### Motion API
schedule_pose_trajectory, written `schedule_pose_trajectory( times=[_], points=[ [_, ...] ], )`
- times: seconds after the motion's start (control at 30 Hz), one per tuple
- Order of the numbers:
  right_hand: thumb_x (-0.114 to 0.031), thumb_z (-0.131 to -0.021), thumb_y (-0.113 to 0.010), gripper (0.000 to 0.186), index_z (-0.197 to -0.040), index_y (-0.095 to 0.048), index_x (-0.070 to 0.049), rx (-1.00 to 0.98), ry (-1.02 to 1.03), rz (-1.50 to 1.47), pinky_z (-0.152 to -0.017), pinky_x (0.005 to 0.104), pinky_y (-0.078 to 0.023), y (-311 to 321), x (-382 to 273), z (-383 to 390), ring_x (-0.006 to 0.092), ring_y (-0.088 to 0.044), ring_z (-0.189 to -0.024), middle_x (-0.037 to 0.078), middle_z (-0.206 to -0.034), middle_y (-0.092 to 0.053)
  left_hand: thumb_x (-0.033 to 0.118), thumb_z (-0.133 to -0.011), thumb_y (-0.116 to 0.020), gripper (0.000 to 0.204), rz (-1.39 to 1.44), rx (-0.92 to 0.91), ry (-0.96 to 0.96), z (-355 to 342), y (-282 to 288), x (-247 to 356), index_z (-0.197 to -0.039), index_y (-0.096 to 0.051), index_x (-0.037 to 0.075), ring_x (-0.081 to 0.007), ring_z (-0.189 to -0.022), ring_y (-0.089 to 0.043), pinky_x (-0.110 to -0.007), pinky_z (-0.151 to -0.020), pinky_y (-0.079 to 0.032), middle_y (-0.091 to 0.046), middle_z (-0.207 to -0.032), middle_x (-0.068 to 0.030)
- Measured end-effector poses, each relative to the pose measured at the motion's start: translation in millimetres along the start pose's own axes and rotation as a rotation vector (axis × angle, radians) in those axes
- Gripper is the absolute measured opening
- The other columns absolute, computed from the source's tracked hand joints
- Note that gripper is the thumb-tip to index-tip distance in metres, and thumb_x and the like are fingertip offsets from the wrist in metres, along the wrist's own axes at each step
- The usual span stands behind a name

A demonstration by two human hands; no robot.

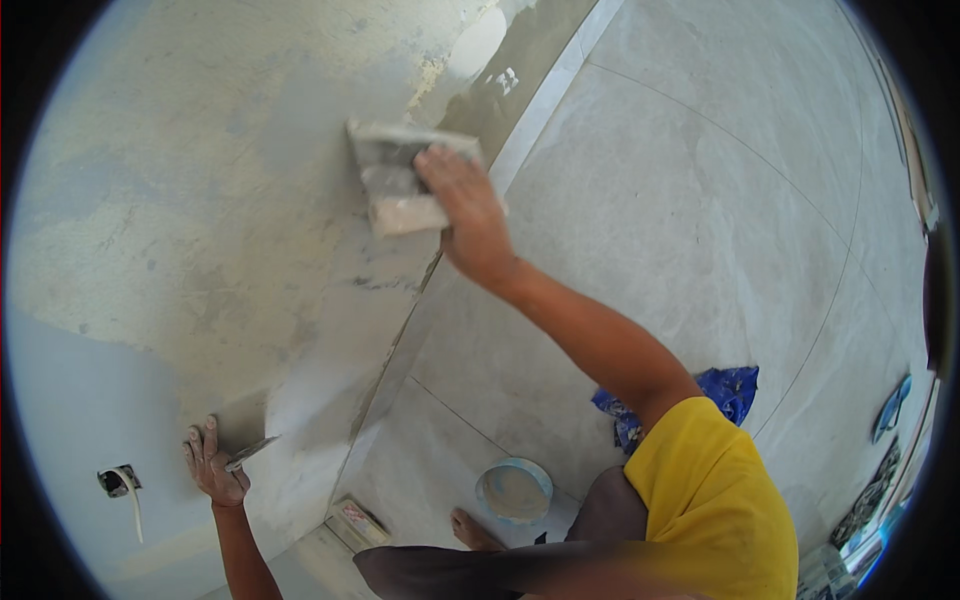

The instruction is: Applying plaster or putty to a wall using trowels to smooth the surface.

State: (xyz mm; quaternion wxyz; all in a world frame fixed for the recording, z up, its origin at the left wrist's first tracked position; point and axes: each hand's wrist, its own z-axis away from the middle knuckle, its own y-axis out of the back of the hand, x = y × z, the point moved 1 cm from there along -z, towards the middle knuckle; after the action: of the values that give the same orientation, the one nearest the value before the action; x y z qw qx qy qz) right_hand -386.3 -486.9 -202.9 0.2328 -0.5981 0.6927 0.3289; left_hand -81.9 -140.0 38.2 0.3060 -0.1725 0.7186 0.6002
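My right hand [470, 210] grips a wide, putty-smeared trowel [385, 180] against the mottled wall [200, 150], just above the narrow skirting edge along the floor. The trowel and fingers are slightly blurred. My left hand [215, 460], dusted with putty, is low at the left by the wall, fingers stretched upward, with a thin putty knife [250, 452] held at its thumb. A square wall box [118, 481] with a white cable coming out is left of it. The wall shows grey and pale patches of filler.
The tiled floor [720, 200] fills the right side. By my legs are a round putty bucket [512, 510], a crumpled blue sheet [732, 395] and a flat box-like item [355, 520]. A blue object [890, 410] and other items line the far right edge.
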Motion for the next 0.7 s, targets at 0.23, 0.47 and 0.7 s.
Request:
schedule_pose_trajectory(
  times=[0.23,0.47,0.7],
  points=[
    [0.005,-0.067,-0.048,0.06,-0.127,-0.049,-0.001,0.332,-0.291,0.129,-0.064,0.0446,-0.049,46,100,-99,0.0431,-0.06,-0.07,0.025,-0.08,-0.062,0.036,-0.099,-0.025,0.032,-0.046,0.044,0.003,-1,-10,5,-0.088,-0.04,0.01,-0.0409,-0.127,-0.04,-0.055,-0.105,-0.024,-0.054,-0.128,-0.0156],
    [0.012,-0.071,-0.046,0.062,-0.133,-0.041,0.004,0.108,-0.087,-0.029,-0.108,0.0531,-0.022,-44,-33,4,0.0374,-0.038,-0.128,0.023,-0.134,-0.044,0.035,-0.099,-0.026,0.03,-0.059,0.049,-0.011,3,-2,-2,-0.089,-0.04,0.01,-0.0393,-0.129,-0.038,-0.052,-0.106,-0.022,-0.055,-0.127,-0.0162],
    [-0.001,-0.076,-0.059,0.054,-0.129,-0.046,0.0,-0.052,-0.003,0.03,-0.109,0.0552,-0.018,-5,-24,39,0.0296,-0.041,-0.129,0.016,-0.135,-0.047,0.036,-0.099,-0.024,0.032,-0.009,0.037,0.022,6,-9,-2,-0.087,-0.038,0.01,-0.0392,-0.129,-0.039,-0.053,-0.105,-0.023,-0.055,-0.127,-0.0166]
  ],
)
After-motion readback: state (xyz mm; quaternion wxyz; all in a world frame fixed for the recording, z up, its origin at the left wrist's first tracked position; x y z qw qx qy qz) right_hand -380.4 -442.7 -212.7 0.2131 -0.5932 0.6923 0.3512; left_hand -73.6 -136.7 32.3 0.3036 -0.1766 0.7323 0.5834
